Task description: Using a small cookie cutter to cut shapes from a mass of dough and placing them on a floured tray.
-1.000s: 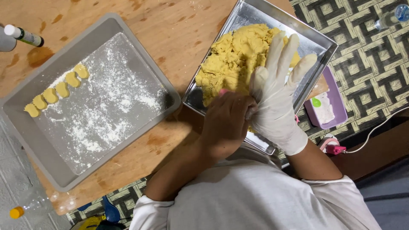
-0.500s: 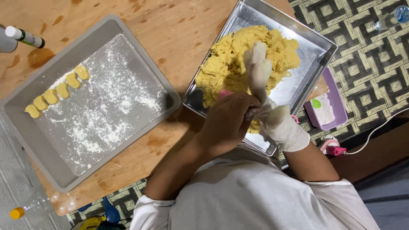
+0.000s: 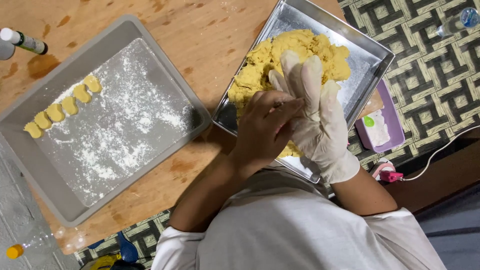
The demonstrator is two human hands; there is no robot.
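Two hands [image 3: 292, 122], two trays [image 3: 367, 60], five dough pieces [image 3: 62, 106]

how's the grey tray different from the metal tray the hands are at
The grey tray is matte with rounded corners; the metal tray is shiny with sharper corners. The grey tray carries scattered flour and a row of small shaped yellow pieces; the metal tray carries one big rough mound of yellow dough. The bare left hand and gloved right hand meet over the metal tray, none over the grey. Both sit angled on the wooden board.
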